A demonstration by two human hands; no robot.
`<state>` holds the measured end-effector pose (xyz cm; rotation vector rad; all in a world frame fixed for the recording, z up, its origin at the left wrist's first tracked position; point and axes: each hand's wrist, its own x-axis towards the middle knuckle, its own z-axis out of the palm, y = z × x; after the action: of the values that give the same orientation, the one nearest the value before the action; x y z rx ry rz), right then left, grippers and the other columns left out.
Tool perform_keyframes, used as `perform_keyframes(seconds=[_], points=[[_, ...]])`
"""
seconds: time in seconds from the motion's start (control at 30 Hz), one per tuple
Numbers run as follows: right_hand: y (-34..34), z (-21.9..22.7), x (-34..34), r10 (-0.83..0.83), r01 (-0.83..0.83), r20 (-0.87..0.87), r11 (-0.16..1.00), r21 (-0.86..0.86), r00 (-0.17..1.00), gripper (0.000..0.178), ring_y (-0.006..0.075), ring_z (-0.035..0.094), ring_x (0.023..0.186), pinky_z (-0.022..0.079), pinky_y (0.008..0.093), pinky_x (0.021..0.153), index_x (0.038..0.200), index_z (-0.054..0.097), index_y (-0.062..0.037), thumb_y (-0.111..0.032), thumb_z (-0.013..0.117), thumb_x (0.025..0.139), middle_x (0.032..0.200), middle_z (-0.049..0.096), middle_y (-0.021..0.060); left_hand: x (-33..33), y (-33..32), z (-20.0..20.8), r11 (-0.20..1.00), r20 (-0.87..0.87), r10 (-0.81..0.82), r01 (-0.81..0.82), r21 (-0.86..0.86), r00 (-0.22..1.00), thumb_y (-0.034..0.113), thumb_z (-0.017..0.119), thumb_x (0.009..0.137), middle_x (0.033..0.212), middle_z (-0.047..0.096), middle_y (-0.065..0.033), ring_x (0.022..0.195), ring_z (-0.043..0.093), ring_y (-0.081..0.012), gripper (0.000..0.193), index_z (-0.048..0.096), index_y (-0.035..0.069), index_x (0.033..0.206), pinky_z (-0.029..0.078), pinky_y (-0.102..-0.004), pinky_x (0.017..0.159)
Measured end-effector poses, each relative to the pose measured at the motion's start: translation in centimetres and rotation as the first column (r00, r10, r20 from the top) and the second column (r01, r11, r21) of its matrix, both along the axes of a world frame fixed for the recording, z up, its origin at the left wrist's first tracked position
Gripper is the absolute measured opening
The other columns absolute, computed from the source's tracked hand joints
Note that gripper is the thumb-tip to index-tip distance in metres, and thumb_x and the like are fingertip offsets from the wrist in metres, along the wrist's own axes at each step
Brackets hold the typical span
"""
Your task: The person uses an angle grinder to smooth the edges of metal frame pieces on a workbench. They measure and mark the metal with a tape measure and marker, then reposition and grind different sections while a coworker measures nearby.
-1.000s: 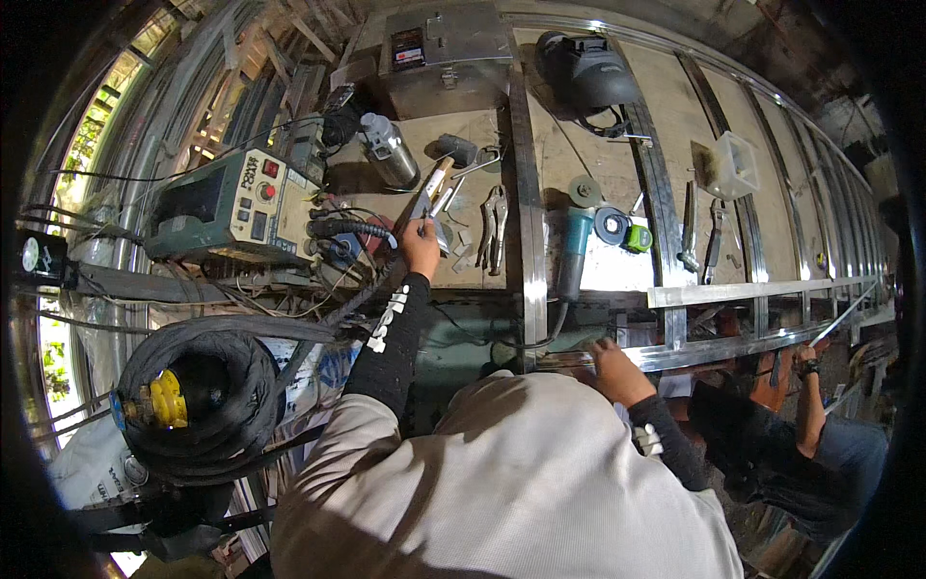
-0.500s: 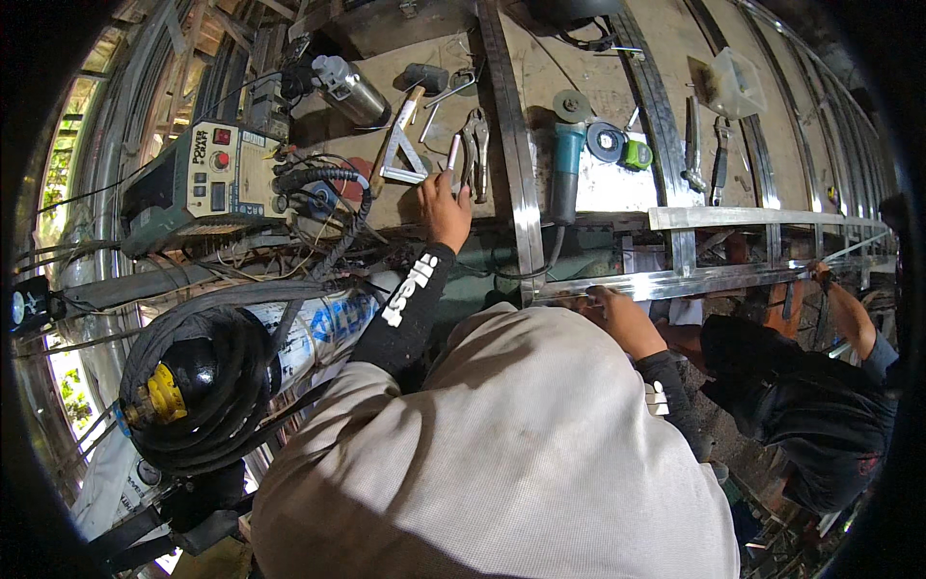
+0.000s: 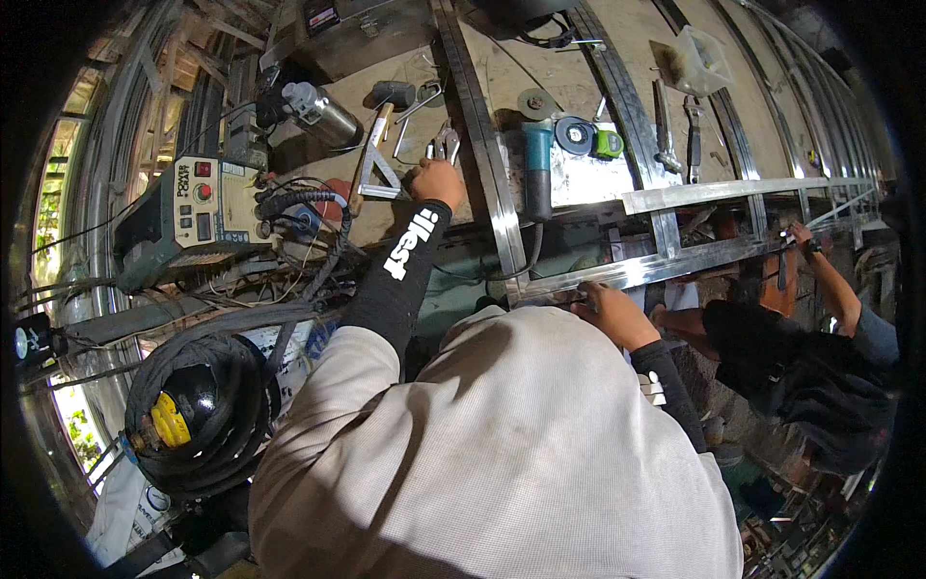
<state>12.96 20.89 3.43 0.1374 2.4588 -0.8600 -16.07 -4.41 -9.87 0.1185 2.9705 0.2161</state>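
The person's left hand (image 3: 436, 181) lies over the silver steel locking pliers (image 3: 447, 143) with rounded jaws, on the tan board tabletop (image 3: 395, 220). Its fingers are bent and partly closed; the handles are hidden beneath it, so whether it grips them cannot be told. A slim white stick (image 3: 430, 151) pokes out just beyond the fingertips, and whether it is held is also unclear. The right hand (image 3: 614, 316), loosely curled, is at the near edge of a shiny, flat-faced steel rail (image 3: 666, 262); contact cannot be made out.

For a sound hold, the left fingers should separate stick from pliers by feel, pinching the stick at its middle or wrapping both handles without pressing the release lever. Keeping the wrist high would spare the silver metal triangle square with a wooden edge (image 3: 378, 166) just beside it.

The pliers look smooth, hard and heavy towards the head, while the stick looks light and likely to roll. The mottled dark steel bar (image 3: 477, 125) to the right is straight-edged, and the teal and black cylindrical grinder (image 3: 538, 164) beyond it trails a flexible black cable (image 3: 533, 253)
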Motion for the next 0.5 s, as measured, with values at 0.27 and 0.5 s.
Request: perform_keyframes(seconds=[0.27,0.5], points=[[0.3,-0.9,0.7,-0.020,0.022,-0.094,1.000,0.012,0.995,0.042,0.0461,0.069,0.095,0.054,0.0523,0.082,0.115,0.065,0.0023,-0.035,0.069,0.096,0.100,0.072,0.0271,-5.0,-3.2,1.7,0.867,0.388,-0.017,-0.180,0.466,0.922,0.036,0.079,0.081,0.081,0.072,-0.0174,0.070,0.072,-0.0290,0.040,0.073,-0.003,0.088,0.058,-0.0424,0.063],[0.1,-0.4,-0.2,-0.197,0.171,-0.052,0.933,-0.318,0.979,0.041,0.0356,0.074,0.091,0.057,0.0402,0.081,0.122,0.064,0.0050,-0.026,0.071,0.097,0.103,0.074,0.0242,0.7,-7.9,6.2,0.157,0.527,-0.333,-0.505,0.849,0.782,0.004,0.063,0.091,0.095,0.069,-0.0070,0.085,0.069,-0.0201,0.021,0.064,0.002,0.111,0.060,-0.0352,0.075]])
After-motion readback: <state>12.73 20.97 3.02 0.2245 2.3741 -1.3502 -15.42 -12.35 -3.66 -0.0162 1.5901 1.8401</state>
